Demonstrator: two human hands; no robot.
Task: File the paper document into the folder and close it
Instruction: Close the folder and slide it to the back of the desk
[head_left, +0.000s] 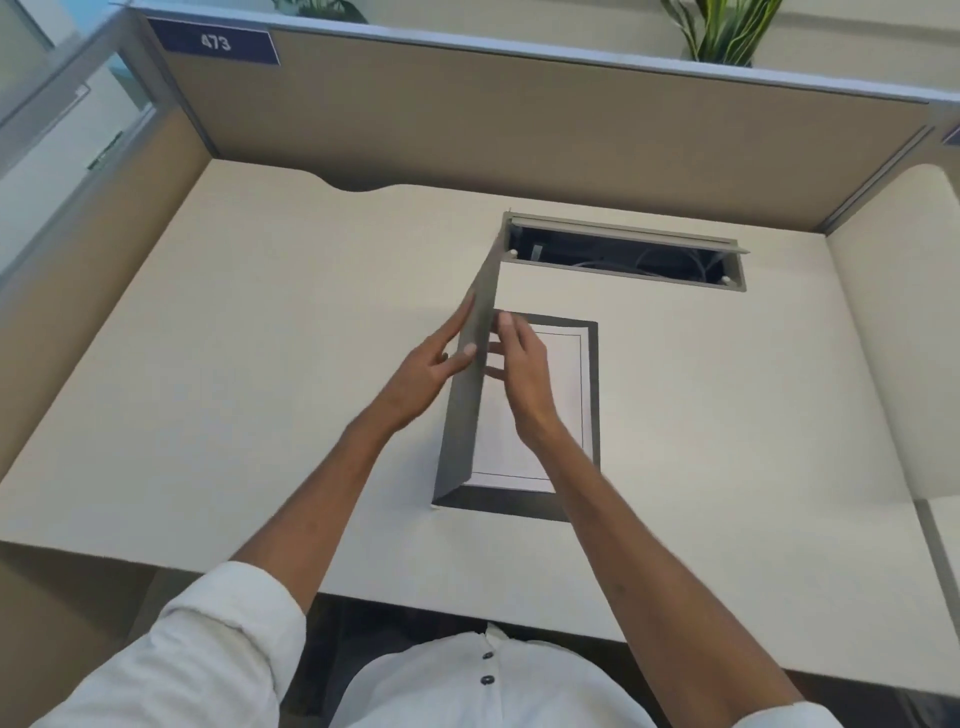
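While paper (524, 415) lies inside, folder (589, 395) cover (470, 374) stands raised: left hand (423, 371) pinches it, right hand (522, 364) fingers loosely spread behind.

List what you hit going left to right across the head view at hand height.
Bare desk → left hand → raised folder cover → right hand → paper → folder's right border → bare desk.
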